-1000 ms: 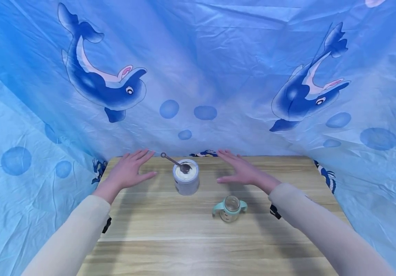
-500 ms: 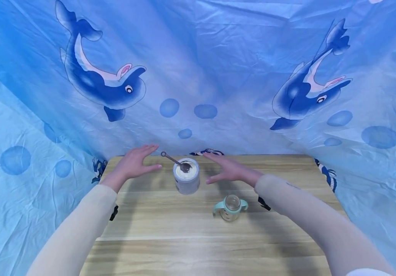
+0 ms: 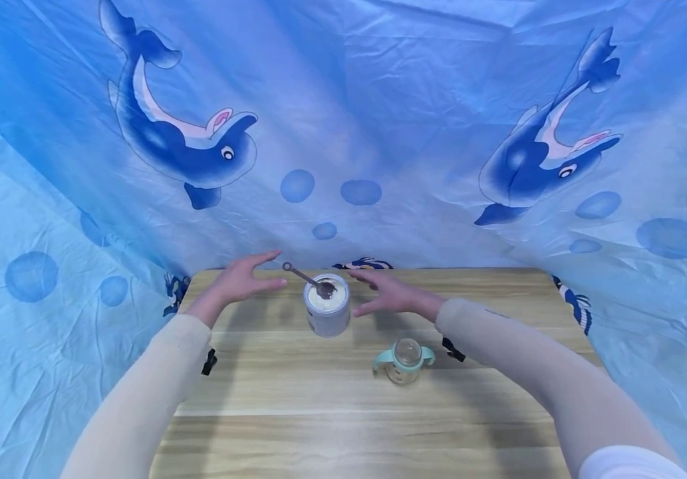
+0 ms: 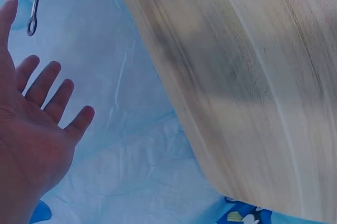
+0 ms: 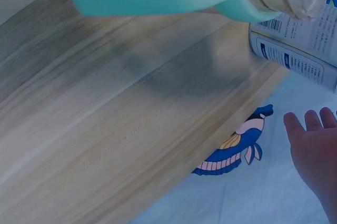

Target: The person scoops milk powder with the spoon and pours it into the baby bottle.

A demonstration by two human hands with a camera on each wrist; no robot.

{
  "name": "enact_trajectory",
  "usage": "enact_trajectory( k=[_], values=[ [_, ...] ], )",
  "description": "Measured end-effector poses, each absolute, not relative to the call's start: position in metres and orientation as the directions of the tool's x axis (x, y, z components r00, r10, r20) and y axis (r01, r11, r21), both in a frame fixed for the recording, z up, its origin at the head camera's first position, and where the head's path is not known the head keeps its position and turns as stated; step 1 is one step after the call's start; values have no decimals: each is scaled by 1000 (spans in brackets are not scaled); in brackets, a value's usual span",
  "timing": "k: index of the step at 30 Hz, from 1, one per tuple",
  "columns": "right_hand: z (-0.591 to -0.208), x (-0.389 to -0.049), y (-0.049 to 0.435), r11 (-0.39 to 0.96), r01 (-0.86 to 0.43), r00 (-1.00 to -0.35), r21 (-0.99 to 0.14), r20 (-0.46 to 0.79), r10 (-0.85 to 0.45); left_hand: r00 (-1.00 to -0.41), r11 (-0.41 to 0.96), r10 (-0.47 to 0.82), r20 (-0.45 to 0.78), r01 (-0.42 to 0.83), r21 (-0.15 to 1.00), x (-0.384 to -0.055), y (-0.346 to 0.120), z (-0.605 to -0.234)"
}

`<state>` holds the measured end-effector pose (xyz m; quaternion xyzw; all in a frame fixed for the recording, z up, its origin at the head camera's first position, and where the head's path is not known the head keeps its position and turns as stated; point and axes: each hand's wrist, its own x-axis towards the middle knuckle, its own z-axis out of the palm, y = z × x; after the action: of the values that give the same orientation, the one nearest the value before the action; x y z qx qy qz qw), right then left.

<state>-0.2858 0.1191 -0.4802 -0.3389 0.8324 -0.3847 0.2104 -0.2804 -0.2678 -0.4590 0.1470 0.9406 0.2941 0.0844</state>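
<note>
Evenly flanked, one round pale-grey can of cream-coloured powder (image 3: 328,324) stands just below mid-frame between two bare hands.

Left of the can, near it but apart, the left hand (image 3: 241,279) has thumb and fingers parted wide; right of it, the right hand (image 3: 392,294) is also spread, thumb tip just beside the can's wall. One dark brown scoop with a ring-ended handle (image 3: 302,273) lies in the powder, its handle slanting toward the upper left. Lower, right of centre, stands one clear bottle with two mint-green handles (image 3: 402,374). Two large blue printed dolphins (image 3: 166,143) show, upper left and upper right.
</note>
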Motion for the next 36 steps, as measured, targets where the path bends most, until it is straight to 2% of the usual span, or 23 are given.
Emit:
enact_trajectory(
  k=[9,20,36],
  values=[
    [-498,-291,117,404,-329,-676,-854,-86,-732,-939,655,328,-100,150,741,-283,-262,-470],
    [-507,-297,108,368,-339,-663,-866,-57,-746,-934,528,331,-135,66,846,-295,-262,-473],
    [-510,-295,98,374,-315,-684,-872,-65,-726,-943,491,317,-105,68,869,-309,-259,-477]
  ],
)
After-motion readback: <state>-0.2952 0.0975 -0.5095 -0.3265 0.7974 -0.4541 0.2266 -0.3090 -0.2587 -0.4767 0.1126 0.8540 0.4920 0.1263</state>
